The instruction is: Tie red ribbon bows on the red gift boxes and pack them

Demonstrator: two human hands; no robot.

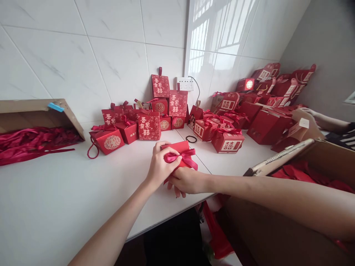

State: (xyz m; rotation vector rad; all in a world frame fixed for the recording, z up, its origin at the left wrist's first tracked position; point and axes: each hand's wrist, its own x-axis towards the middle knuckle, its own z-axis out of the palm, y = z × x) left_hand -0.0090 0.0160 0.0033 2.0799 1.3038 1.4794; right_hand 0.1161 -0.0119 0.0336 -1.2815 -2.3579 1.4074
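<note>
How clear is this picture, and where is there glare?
Head view: bright striped glare on the shiny wall tiles, upper right; head view: the ribbon bow on the red box looks fairly sharp; head view: the top right corner falls dark.

Small red paper box (177,145) partly covered by the left hand (164,161) and right hand (186,181), brown cardboard carton (71,116) of crimson ribbons (41,140) cut off at left, larger brown cardboard carton (332,152) cut off at right, co-worker (330,120) in striped clothing mostly out of frame.
</note>
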